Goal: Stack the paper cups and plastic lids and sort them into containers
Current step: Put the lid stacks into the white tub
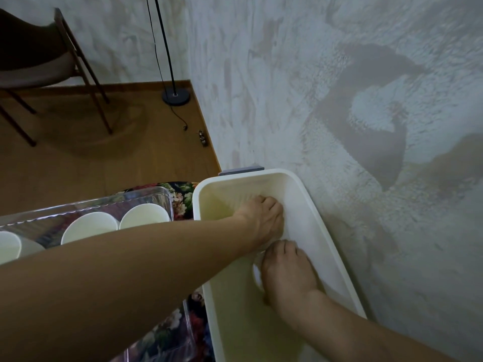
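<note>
Lids are the matter of this step, as far as I can judge: both hands are down inside the white container (337, 246) at the right of the centre of the frame, which stands beside the textured wall (339, 74). The left hand (264, 220) reaches across from the lower left, and its fingers curl over something pale and ridged near the far end of the container; it looks like a stack of clear plastic lids (257, 273) lying on its side, but the plastic is almost invisible against the white wall of the container. The right hand (287, 270) comes from the lower right and its grip is also curled on the near end of the same stack, touching the left hand. So the sorting of the lids seems close to done. The paper cups (90, 227) stand already in the clear container (86, 205) at the left, open side up, at least three of them in view. The next move, I think, calls for both hands to loosen together and lift out straight, so that the stack does not fall apart or roll.
</note>
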